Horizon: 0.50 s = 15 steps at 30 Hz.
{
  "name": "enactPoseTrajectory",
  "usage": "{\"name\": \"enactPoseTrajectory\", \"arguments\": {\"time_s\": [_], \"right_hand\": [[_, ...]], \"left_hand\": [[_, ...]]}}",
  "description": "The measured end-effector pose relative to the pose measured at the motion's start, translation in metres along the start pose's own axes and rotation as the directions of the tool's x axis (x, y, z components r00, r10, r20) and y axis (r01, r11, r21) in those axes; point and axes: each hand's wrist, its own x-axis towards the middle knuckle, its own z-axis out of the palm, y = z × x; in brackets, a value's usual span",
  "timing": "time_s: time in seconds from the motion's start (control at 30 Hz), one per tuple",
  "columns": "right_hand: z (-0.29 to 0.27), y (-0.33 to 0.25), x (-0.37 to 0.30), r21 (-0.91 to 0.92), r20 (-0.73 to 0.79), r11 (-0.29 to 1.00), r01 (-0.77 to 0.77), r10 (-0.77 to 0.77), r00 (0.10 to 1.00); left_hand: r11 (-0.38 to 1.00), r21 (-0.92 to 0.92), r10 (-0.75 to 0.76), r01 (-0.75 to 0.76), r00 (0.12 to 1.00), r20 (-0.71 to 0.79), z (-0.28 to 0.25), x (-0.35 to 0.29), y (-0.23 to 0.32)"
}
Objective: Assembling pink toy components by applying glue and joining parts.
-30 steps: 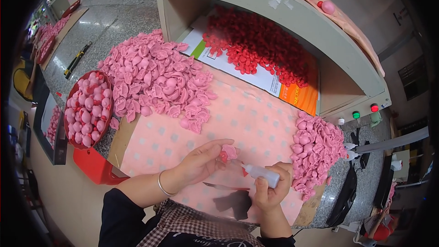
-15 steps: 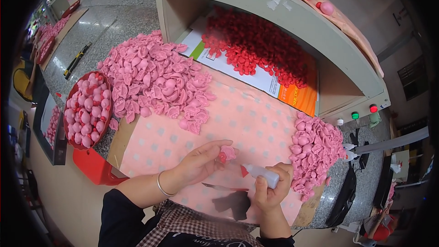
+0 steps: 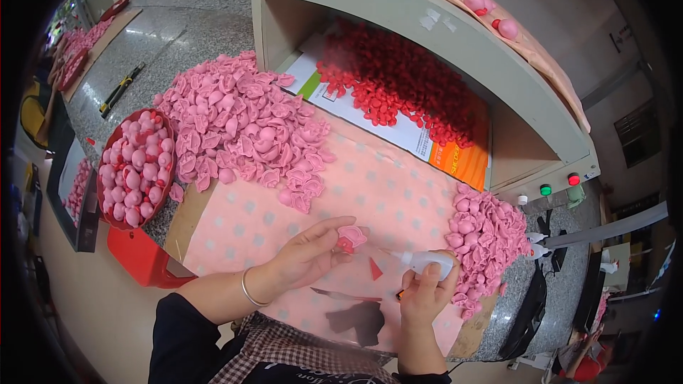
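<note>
Head view: lettering shows on the board [image 3: 466, 164], partly under red pieces [image 3: 398, 75], and on the shirt [image 3: 302, 374], cut off below. Left hand [image 3: 309, 249] pinches the pink piece [image 3: 351, 235] over the cloth [image 3: 263, 235]; right hand [image 3: 425, 300] grips the bottle [image 3: 431, 264], its tip blurred.

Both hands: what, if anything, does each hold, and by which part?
Left hand: a pink-and-red piece, by its left side. Right hand: a pale bottle, by its body.
</note>
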Motion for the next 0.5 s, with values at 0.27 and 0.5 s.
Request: {"name": "enactPoseTrajectory", "arguments": {"time_s": [0.27,0.5], "right_hand": [[0.015,-0.005,-0.001,0.162,-0.017,0.972,-0.168,0.173,0.985],[0.022,-0.002,0.001,0.178,-0.045,0.955,-0.238,0.250,0.967]], "left_hand": [[1.000,-0.017,0.023,-0.022,1.000,0.019,-0.003,-0.004,0.004],[1.000,-0.007,0.022,-0.022,1.000,0.018,-0.005,-0.005,0.005]]}}
